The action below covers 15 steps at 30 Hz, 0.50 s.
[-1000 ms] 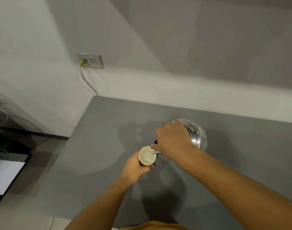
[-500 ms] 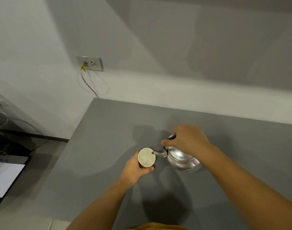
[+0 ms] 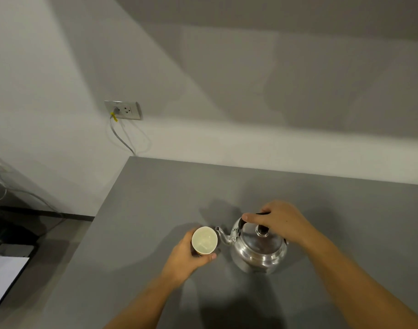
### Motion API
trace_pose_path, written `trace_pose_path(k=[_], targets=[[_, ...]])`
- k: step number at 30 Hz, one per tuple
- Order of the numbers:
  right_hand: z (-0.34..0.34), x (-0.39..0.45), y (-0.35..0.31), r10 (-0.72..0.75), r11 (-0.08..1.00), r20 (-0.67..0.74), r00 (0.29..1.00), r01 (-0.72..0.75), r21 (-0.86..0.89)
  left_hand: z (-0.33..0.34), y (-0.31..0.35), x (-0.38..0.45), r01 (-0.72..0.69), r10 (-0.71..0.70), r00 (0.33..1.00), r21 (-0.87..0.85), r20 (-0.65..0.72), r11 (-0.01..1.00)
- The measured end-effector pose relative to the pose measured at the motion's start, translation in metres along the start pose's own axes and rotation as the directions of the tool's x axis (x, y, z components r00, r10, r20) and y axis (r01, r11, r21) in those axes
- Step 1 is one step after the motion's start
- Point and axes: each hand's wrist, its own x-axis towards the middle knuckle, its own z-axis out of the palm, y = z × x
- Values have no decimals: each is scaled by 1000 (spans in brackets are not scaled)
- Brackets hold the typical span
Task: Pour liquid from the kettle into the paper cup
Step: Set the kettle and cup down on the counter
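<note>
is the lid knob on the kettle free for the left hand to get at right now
Probably not: the left hand is wrapped around the paper cup, and the right hand on the kettle handle crowds the lid knob.

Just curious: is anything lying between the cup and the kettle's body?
Only the kettle's spout, reaching toward the paper cup from the kettle; below it, bare grey table, in the head view.

Cup's [image 3: 204, 240] liquid level unclear

Grey table [image 3: 155, 210]; wall socket [image 3: 123, 110] with plugged cable [image 3: 122, 138]; white sheet [image 3: 4, 279] on floor, lower left.
</note>
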Motion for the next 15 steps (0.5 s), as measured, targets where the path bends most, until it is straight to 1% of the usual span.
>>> trace_pose_path(k=[2, 6, 9, 12, 15], targets=[[-4, 0, 5, 17, 1000, -6, 1000, -17, 25, -7, 6, 0, -3, 2, 1000, 18, 17, 1000], [-12, 7, 14, 48, 998, -28, 998, -47, 32, -23, 22, 5, -9, 6, 1000, 111, 22, 994], [-17, 16, 21, 66, 997, -57, 996, -64, 42, -31, 34, 18, -41, 44, 999, 166, -16, 985], [-25, 31, 26, 64, 995, -87, 994, -57, 80, -36, 46, 41, -32, 54, 995, 249, -81, 968], [-34, 54, 30, 64, 993, -123, 990, -50, 110, -40, 61, 72, -10, 44, 993, 299, -108, 954]])
